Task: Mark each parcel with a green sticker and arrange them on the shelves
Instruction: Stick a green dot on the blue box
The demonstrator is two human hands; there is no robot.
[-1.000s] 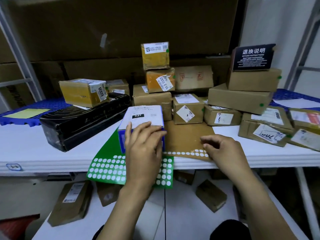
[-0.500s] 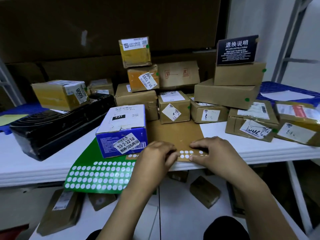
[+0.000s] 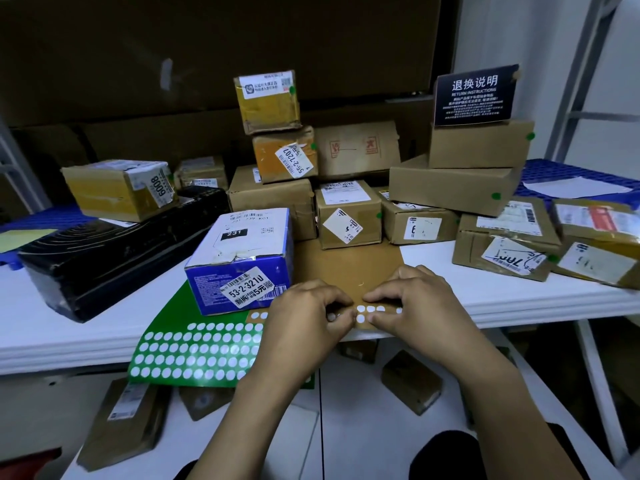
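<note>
Brown backing paper, a sticker sheet [image 3: 346, 265] dotted with white circles along its near edge, lies flat on the white desk [image 3: 69, 334]. Both hands work at that edge. The left grip [image 3: 308, 317] is curled, thumb and fingertips pinching down on the brown sheet just left of the white dots. The right grip [image 3: 415, 306] is curled too, its fingertips [image 3: 367, 298] and thumb pressed onto the same sheet around the dots. Whether a sticker is caught between any fingers cannot be told.

Just left of the hands stands a blue-and-white parcel [image 3: 242, 258] labelled 53-2-321U. It rests on the far part of a green sticker sheet [image 3: 194, 344], whose rows of white circles overhang the desk's front edge. No green dot shows on this parcel.

Behind, cardboard parcels are stacked near the back wall; several carry a green sticker [image 3: 496, 195] on a side. A long black box [image 3: 114, 258] lies to the left, with a yellow-taped parcel [image 3: 121, 188] on top. More parcels [image 3: 128, 417] lie on the lower shelf.
</note>
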